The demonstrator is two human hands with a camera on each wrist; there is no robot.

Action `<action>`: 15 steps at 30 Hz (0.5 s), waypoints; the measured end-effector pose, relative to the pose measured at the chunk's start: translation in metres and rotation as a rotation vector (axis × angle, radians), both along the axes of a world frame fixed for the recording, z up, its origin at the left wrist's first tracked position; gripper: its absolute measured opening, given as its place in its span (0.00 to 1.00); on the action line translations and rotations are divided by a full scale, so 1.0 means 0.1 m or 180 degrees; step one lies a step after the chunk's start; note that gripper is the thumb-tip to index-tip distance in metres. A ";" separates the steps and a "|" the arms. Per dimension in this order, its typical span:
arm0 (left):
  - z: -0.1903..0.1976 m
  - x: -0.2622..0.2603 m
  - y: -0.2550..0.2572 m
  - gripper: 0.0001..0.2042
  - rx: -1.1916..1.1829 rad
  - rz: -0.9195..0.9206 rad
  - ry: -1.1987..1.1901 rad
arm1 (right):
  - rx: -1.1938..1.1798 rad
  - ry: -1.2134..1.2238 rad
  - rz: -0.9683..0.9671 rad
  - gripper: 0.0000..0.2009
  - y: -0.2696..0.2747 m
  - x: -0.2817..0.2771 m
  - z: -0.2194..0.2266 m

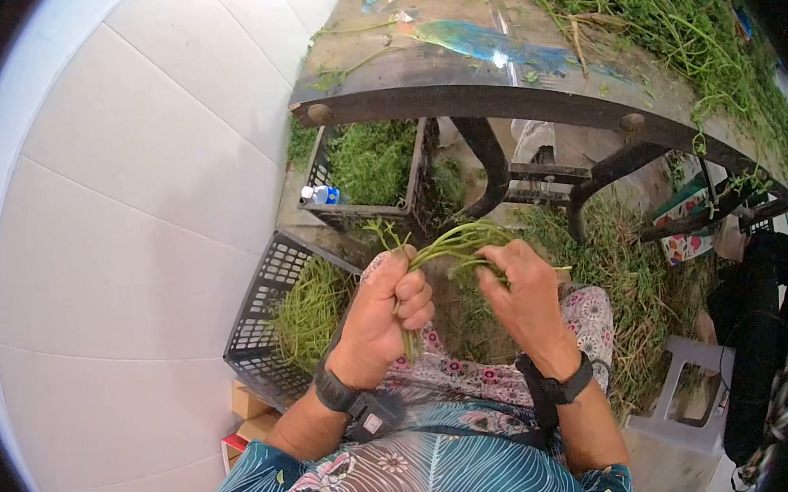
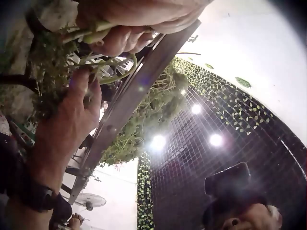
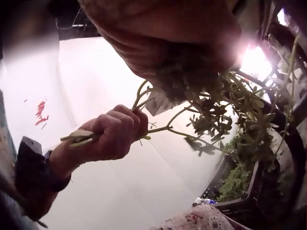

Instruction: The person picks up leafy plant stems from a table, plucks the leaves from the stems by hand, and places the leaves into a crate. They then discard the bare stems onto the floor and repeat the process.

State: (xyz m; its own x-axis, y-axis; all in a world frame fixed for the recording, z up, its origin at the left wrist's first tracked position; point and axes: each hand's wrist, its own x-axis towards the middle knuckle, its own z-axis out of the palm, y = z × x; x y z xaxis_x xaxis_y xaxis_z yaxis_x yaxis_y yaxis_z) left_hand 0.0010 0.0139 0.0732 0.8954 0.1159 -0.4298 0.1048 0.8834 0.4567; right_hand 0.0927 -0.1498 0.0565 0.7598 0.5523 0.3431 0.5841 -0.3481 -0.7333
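My left hand [image 1: 397, 303] is curled in a fist round a small bunch of green stems [image 1: 454, 241]; the cut ends stick out below the fist. In the right wrist view the same fist [image 3: 112, 134] holds the stems [image 3: 192, 129], whose leafy tops spread to the right. My right hand [image 1: 517, 282] has its fingers curled over the leafy ends of the bunch, just right of the left hand. The left wrist view shows the left hand's fingers [image 2: 124, 38] on the stems and the right hand [image 2: 72, 120] below them.
A dark round table [image 1: 456, 93] ahead carries a heap of greens [image 1: 672, 11]. Two black crates [image 1: 273, 302], [image 1: 369, 169] of greens stand at my left against the white tiled wall. A small bottle [image 1: 321, 194] lies by the far crate. A grey stool [image 1: 688, 399] stands right.
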 end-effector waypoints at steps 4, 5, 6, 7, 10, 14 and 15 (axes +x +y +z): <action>-0.02 0.00 0.05 0.07 0.0076 -0.0095 0.0070 | -0.0269 0.0023 0.0117 0.13 0.02 -0.04 0.01; -0.01 0.00 0.04 0.07 0.0112 -0.0128 0.0088 | -0.0188 -0.0007 0.0111 0.12 0.03 -0.04 -0.03; -0.01 0.00 0.04 0.06 0.0147 -0.0163 0.0104 | -0.0110 -0.0037 0.0102 0.12 0.05 -0.02 -0.12; -0.01 0.00 0.02 0.07 0.0170 -0.0215 0.0155 | -0.0032 -0.0068 0.0095 0.11 0.06 0.00 -0.19; 0.00 -0.02 -0.02 0.07 0.0227 -0.0262 0.0228 | 0.0430 0.1419 -0.0095 0.09 0.09 0.13 -0.29; 0.03 -0.04 0.13 0.07 0.0187 -0.0216 0.0029 | 0.2556 0.4019 -0.0307 0.09 -0.20 0.27 -0.13; 0.03 -0.05 0.20 0.07 0.0158 -0.0231 -0.0045 | 0.2552 0.4182 -0.0055 0.09 -0.31 0.26 -0.16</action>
State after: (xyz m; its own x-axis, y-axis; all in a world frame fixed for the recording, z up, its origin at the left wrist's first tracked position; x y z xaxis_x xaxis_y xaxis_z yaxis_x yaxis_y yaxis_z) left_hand -0.0037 0.0336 0.0763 0.9082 0.0714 -0.4124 0.1610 0.8499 0.5017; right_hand 0.1190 -0.1809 0.0409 0.7583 0.5441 -0.3592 -0.6034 0.3768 -0.7028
